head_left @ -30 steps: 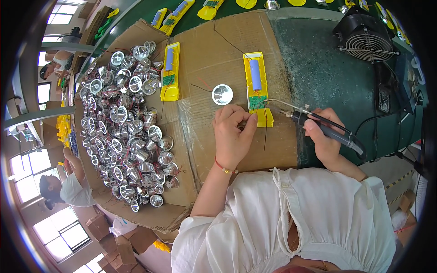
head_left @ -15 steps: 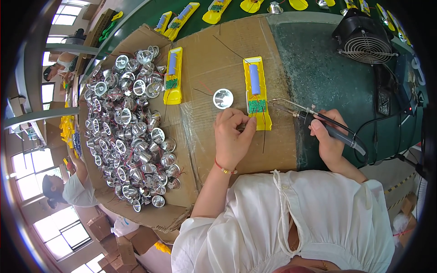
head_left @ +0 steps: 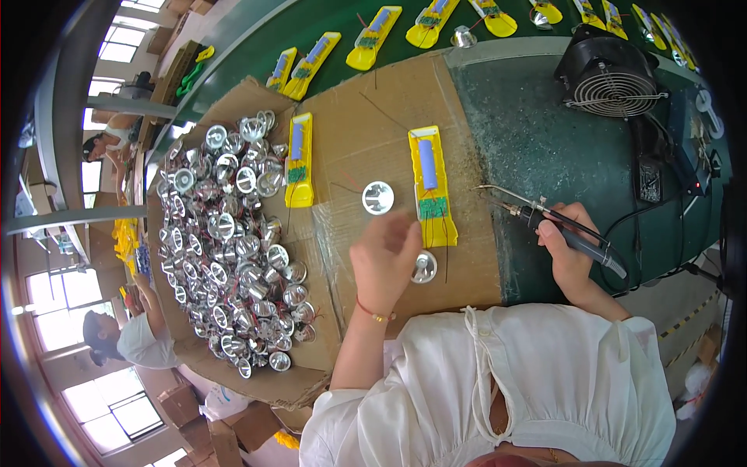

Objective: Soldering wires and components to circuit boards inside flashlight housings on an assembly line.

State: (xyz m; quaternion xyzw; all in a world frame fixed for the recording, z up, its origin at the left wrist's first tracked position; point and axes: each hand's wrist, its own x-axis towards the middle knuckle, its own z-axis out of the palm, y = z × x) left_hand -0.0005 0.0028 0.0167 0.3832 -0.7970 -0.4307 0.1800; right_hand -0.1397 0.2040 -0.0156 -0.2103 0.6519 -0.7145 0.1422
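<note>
Beside creased cardboard [head_left: 471,268], the right grip [head_left: 569,247] encloses a soldering iron [head_left: 593,251]; the left grip [head_left: 381,261] is unclear.

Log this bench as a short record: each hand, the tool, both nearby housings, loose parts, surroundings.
Left hand: blurred, beside the nearer yellow housing; whether it holds anything is unclear
Right hand: holds a soldering iron
Tool's front end: points left, right of that housing and apart from it
Housing contents: blue cylinder, green circuit board
Loose reflectors: one cup left of the housing, another near its lower end
Second housing: beside the reflector pile
Pile container: cardboard box
Upper right: black fan with round grille
</note>
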